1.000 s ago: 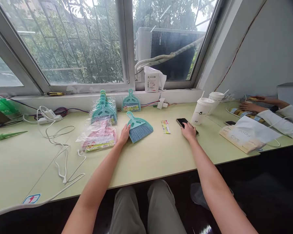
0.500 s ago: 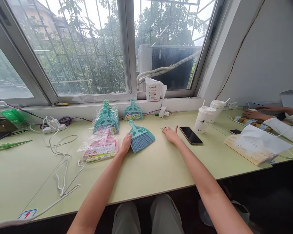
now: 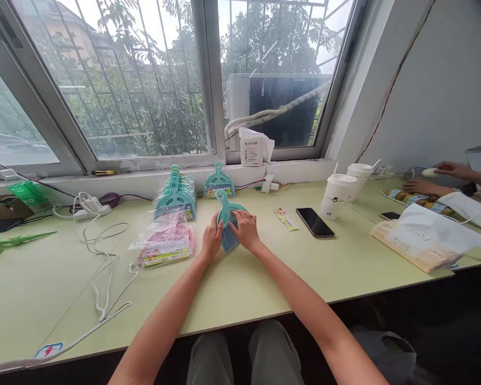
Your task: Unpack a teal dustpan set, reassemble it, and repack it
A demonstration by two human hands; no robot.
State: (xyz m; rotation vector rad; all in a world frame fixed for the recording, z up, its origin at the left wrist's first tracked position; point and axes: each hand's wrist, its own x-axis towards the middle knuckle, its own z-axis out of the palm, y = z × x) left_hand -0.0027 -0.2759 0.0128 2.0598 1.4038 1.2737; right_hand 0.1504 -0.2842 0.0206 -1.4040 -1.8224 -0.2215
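**Both hands on 1 small brush**

Pale green table [image 3: 264,278] carries everything. Pink packaged sets [image 3: 166,245] lie at 9 o'clock of the hands; teal dustpan stack [image 3: 175,197] at 11 o'clock. Phone [image 3: 315,222] at 3 o'clock, loose label [image 3: 285,219] between. Teal brush [image 3: 225,219] lies flat at table centre, unpacked, not yet paired with a dustpan. Left hand [image 3: 211,243] rests fingers against its bristles; right hand [image 3: 246,231] covers the head. Whether either grip is closed: cannot tell.

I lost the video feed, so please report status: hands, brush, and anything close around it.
Left hand and right hand both on small teal plastic hand brush, flat on pale green table. Grip unclear. Pink packaged brushes beside left hand.
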